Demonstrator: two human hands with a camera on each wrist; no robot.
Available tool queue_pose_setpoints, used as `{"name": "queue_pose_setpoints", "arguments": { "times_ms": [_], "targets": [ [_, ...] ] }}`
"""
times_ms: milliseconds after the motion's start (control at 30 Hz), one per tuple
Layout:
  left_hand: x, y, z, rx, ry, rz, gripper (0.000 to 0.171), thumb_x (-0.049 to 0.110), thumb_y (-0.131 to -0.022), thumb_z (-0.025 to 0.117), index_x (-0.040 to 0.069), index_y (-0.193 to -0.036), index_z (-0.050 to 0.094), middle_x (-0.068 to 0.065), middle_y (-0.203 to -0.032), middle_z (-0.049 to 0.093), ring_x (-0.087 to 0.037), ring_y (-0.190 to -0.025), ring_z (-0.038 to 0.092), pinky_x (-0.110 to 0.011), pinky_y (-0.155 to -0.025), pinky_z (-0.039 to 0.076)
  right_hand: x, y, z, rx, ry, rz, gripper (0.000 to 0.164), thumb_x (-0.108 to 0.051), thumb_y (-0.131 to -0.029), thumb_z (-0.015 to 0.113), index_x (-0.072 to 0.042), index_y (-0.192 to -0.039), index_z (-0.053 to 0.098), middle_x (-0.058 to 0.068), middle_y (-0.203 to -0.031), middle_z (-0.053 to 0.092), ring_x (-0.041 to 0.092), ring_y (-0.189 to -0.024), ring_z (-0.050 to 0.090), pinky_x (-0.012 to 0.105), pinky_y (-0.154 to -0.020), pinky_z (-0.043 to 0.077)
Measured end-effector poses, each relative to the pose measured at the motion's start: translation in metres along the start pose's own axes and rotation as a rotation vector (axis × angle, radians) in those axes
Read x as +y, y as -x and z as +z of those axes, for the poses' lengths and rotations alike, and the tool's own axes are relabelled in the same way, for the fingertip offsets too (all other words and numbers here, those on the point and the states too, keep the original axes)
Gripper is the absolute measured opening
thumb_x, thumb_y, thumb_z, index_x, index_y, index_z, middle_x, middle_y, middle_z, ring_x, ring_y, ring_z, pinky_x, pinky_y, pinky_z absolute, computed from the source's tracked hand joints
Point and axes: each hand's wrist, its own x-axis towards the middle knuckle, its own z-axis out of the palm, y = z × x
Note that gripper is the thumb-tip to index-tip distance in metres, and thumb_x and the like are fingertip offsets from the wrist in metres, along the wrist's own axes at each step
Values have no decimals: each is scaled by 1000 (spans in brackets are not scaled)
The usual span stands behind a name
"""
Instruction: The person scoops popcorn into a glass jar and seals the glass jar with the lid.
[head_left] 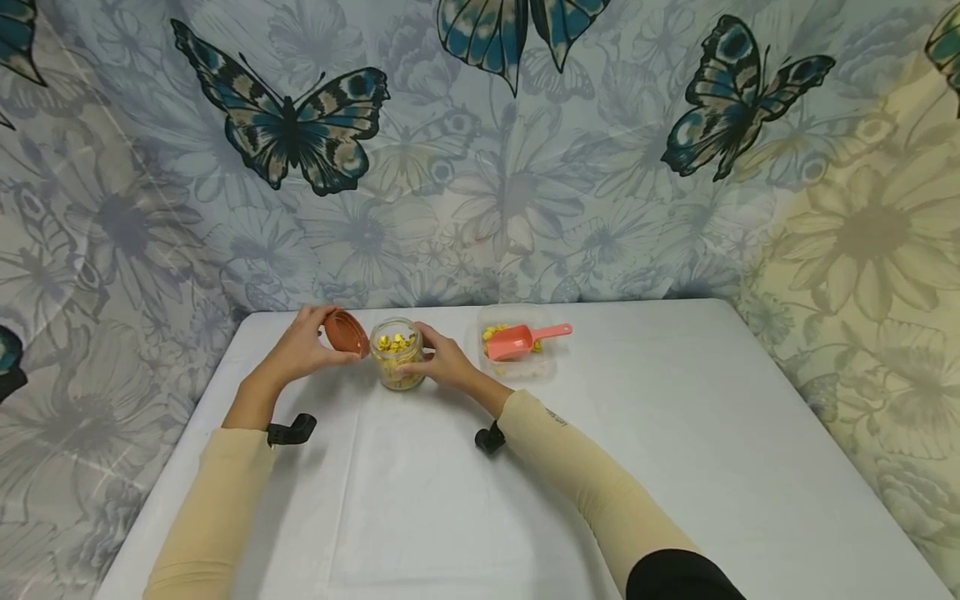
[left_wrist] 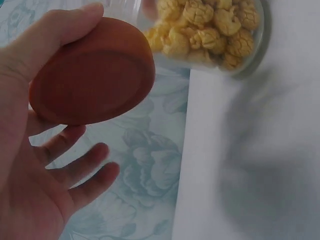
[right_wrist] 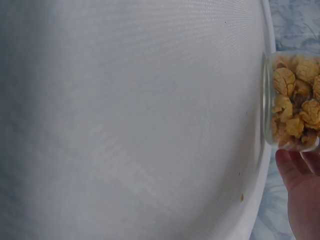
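An orange-brown round lid (head_left: 347,333) is pinched between the thumb and fingers of my left hand (head_left: 303,346), tilted on its edge just left of the jar. In the left wrist view the lid (left_wrist: 95,75) shows its smooth outer face, and the other fingers spread below it. A clear glass jar (head_left: 400,379) stands upright and uncovered on the table, with popcorn (left_wrist: 200,30) inside. My right hand (head_left: 446,362) holds the jar by its right side. The right wrist view shows the jar (right_wrist: 295,102) at its right edge, fingertips against it.
Right of the jar, a clear plastic container (head_left: 555,367) holds more popcorn, and a coral-pink scoop (head_left: 513,342) lies on top. White cloth covers the table (head_left: 450,500). A butterfly-printed curtain (head_left: 517,200) hangs close behind its back edge. A tiny crumb (right_wrist: 242,197) lies near that edge.
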Motion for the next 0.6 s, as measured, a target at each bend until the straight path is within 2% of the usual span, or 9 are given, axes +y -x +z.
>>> {"name": "queue_pose_setpoints", "arguments": {
  "times_ms": [100, 200, 367, 433, 600],
  "targets": [
    [6, 0, 0, -42, 43, 7, 97, 41, -75, 83, 7, -150, 32, -26, -142, 35, -46, -125, 45, -58, -99, 45, 1, 1, 0, -1, -21, 1, 76, -23, -81, 80, -10, -145, 42, 7, -140, 56, 25, -131, 53, 31, -101, 50],
    [12, -2, 1, -69, 84, 30, 96, 38, -77, 82, 9, -151, 30, -24, -147, 35, -46, -128, 45, -57, -101, 45, 1, -1, 0, -5, -26, 11, 78, -25, -80, 81, -10, -146, 41, 7, -140, 55, 24, -132, 52, 32, -103, 49],
    [21, -5, 5, -93, 141, 52, 96, 33, -78, 82, 6, -152, 27, -21, -148, 38, -42, -130, 47, -53, -105, 45, 2, -1, 0, -10, -30, 25, 80, -25, -81, 81, -10, -147, 39, 7, -141, 55, 24, -132, 52, 31, -102, 50],
    [24, -6, 7, -99, 158, 52, 97, 33, -77, 83, 5, -152, 27, -20, -147, 40, -41, -129, 48, -52, -102, 47, 2, -1, 1, -10, -31, 29, 80, -25, -81, 80, -10, -148, 39, 7, -141, 54, 24, -132, 52, 30, -102, 50],
    [31, -8, 11, -103, 124, 69, 96, 39, -76, 83, 9, -151, 31, -17, -146, 44, -37, -128, 49, -55, -97, 48, 3, 0, 1, -9, -29, 40, 82, -25, -82, 80, -11, -150, 35, 9, -143, 53, 24, -132, 51, 31, -102, 50]
  ]
}}
